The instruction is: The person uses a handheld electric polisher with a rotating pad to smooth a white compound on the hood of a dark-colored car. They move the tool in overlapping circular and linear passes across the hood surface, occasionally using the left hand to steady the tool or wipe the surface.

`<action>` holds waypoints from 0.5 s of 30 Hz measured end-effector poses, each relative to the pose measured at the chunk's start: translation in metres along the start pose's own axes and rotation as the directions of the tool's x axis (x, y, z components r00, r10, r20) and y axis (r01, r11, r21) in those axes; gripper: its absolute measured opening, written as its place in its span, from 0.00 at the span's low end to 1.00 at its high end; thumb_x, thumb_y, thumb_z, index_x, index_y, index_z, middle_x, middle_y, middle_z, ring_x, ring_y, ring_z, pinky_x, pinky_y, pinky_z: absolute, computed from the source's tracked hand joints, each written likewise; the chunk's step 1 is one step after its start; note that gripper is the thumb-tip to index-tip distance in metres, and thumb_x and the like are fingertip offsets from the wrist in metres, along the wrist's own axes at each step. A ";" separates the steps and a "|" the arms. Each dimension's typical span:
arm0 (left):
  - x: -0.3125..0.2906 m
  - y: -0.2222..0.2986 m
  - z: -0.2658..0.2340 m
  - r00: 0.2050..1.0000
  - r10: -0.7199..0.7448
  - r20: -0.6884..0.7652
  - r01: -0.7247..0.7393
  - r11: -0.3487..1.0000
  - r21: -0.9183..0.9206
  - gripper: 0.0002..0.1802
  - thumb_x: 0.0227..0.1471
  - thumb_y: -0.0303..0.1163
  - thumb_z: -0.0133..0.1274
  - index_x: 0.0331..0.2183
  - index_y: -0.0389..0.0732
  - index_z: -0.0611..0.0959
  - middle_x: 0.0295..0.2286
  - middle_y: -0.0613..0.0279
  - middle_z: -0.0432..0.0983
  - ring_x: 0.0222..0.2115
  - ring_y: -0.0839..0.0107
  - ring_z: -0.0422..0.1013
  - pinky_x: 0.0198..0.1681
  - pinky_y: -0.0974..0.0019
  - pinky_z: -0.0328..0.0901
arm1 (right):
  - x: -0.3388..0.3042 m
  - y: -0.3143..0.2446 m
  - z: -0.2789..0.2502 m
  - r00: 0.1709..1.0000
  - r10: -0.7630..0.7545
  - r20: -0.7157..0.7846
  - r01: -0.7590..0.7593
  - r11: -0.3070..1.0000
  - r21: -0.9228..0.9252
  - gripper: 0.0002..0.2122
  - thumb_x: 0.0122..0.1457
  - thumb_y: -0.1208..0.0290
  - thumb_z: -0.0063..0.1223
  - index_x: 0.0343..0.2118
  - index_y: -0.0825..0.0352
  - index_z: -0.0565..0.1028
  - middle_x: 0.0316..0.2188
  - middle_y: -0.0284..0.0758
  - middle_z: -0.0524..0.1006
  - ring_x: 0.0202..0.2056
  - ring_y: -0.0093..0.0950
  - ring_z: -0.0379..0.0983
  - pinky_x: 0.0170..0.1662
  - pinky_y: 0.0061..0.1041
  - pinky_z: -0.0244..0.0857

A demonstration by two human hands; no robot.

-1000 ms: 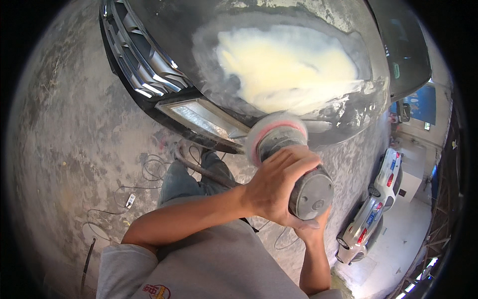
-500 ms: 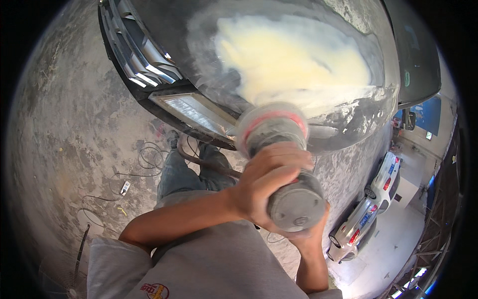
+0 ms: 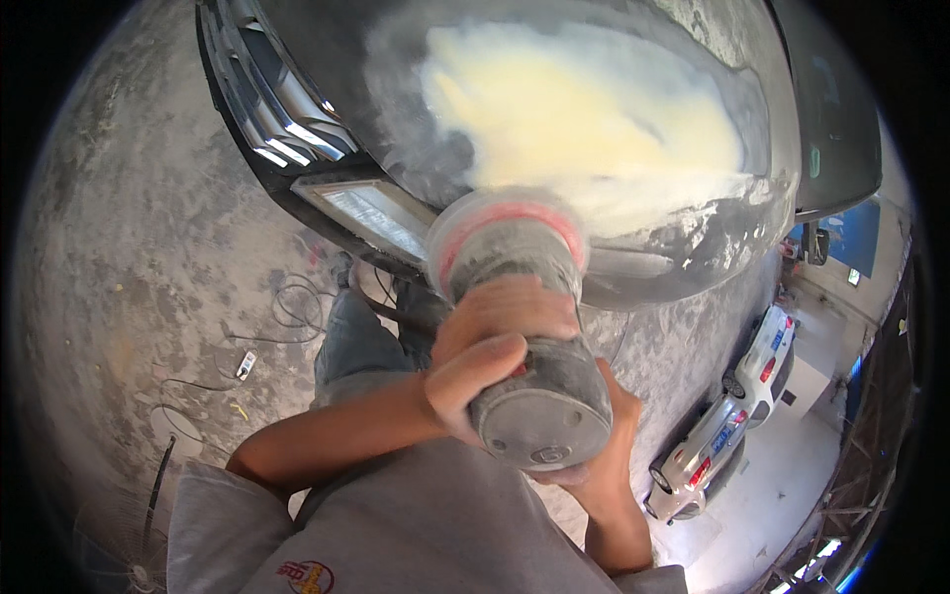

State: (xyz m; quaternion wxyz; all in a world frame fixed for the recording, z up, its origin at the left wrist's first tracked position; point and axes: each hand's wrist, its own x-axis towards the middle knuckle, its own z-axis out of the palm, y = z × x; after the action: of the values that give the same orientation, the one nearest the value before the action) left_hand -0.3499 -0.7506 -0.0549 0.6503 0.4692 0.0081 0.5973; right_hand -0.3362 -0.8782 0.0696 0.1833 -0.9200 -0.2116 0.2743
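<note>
A dusty grey power sander is held in both my hands, its round pad with a red ring against the car's front corner, beside the headlight. My left hand wraps over the sander's body from the left, thumb along its side. From the right, my right hand grips the body's rear end low down; most of its fingers are hidden behind the tool. Beyond the pad, a pale yellow patch of filler covers part of the dark car panel, with sanded grey edges around it.
A headlight and chrome grille lie left of the pad. Cable coils on the stained concrete floor near my legs, with a white power strip. A fan stands lower left. Parked cars are at right.
Both hands have shifted the sander to the left, and its pad now sits closer over the headlight's corner. My grip on it looks the same.
</note>
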 end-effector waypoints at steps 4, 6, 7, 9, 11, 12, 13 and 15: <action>0.000 0.003 0.004 0.976 -0.051 0.211 0.046 0.999 0.028 0.52 0.47 0.56 0.74 0.59 0.34 0.66 0.42 0.37 0.81 0.41 0.44 0.81 0.47 0.42 0.74 | 0.001 -0.002 -0.004 0.998 -0.009 -0.063 0.015 0.995 0.103 0.38 0.23 0.63 0.83 0.41 0.72 0.74 0.29 0.47 0.81 0.32 0.50 0.83 0.36 0.38 0.75; 0.000 0.004 0.008 0.994 -0.047 0.102 0.044 0.999 0.026 0.51 0.48 0.54 0.74 0.59 0.34 0.66 0.42 0.37 0.81 0.42 0.44 0.81 0.48 0.41 0.74 | 0.002 -0.003 -0.007 0.999 0.014 -0.047 -0.007 0.990 0.138 0.38 0.23 0.63 0.83 0.41 0.72 0.74 0.29 0.47 0.81 0.33 0.51 0.83 0.37 0.38 0.75; -0.001 0.005 0.008 0.995 -0.055 0.084 0.052 0.998 0.037 0.51 0.48 0.54 0.74 0.59 0.35 0.66 0.42 0.37 0.81 0.42 0.44 0.81 0.49 0.41 0.73 | 0.002 -0.003 -0.009 1.000 0.000 -0.027 0.002 0.996 0.090 0.38 0.23 0.63 0.83 0.41 0.72 0.74 0.29 0.47 0.81 0.33 0.51 0.83 0.36 0.38 0.75; -0.002 0.006 0.012 0.996 -0.074 0.040 0.070 0.994 0.088 0.50 0.48 0.52 0.74 0.59 0.35 0.66 0.42 0.38 0.81 0.42 0.46 0.81 0.49 0.41 0.73 | 0.002 -0.002 -0.012 1.000 -0.001 0.012 0.001 1.000 0.021 0.37 0.23 0.63 0.83 0.41 0.72 0.74 0.28 0.48 0.82 0.34 0.52 0.83 0.36 0.38 0.75; -0.003 0.008 0.014 0.994 -0.066 0.090 0.063 0.997 0.038 0.50 0.48 0.52 0.74 0.60 0.35 0.66 0.42 0.39 0.81 0.41 0.48 0.81 0.49 0.42 0.73 | 0.001 0.000 -0.014 1.000 -0.011 -0.022 0.013 0.997 0.070 0.38 0.23 0.63 0.83 0.41 0.72 0.74 0.28 0.48 0.81 0.34 0.52 0.83 0.36 0.38 0.74; -0.003 0.008 0.015 0.986 -0.079 0.143 0.071 0.996 0.057 0.51 0.48 0.53 0.74 0.60 0.35 0.65 0.42 0.40 0.81 0.41 0.49 0.80 0.48 0.42 0.73 | 0.001 0.001 -0.016 1.000 0.014 -0.023 -0.011 0.994 0.106 0.38 0.22 0.63 0.83 0.41 0.72 0.73 0.28 0.48 0.81 0.34 0.53 0.82 0.36 0.37 0.74; -0.003 0.008 0.015 0.976 -0.091 0.200 0.077 0.994 0.074 0.52 0.48 0.54 0.74 0.60 0.35 0.65 0.42 0.40 0.81 0.40 0.50 0.80 0.47 0.43 0.73 | 0.000 0.002 -0.017 1.000 -0.013 -0.021 0.015 0.995 0.094 0.38 0.23 0.63 0.83 0.41 0.72 0.74 0.29 0.48 0.81 0.34 0.52 0.82 0.36 0.37 0.74; -0.001 0.008 0.015 0.978 -0.093 0.188 0.079 0.994 0.081 0.53 0.47 0.53 0.75 0.61 0.35 0.65 0.44 0.40 0.80 0.42 0.49 0.80 0.48 0.42 0.73 | -0.001 0.005 -0.021 1.000 0.011 0.018 -0.012 0.996 0.089 0.37 0.23 0.64 0.82 0.40 0.72 0.74 0.30 0.48 0.81 0.34 0.51 0.82 0.36 0.37 0.74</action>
State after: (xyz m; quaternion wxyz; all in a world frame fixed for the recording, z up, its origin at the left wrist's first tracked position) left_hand -0.3476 -0.7622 -0.0422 0.6557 0.5475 -0.0124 0.5198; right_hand -0.3237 -0.8876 0.0845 0.2209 -0.9095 -0.1954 0.2928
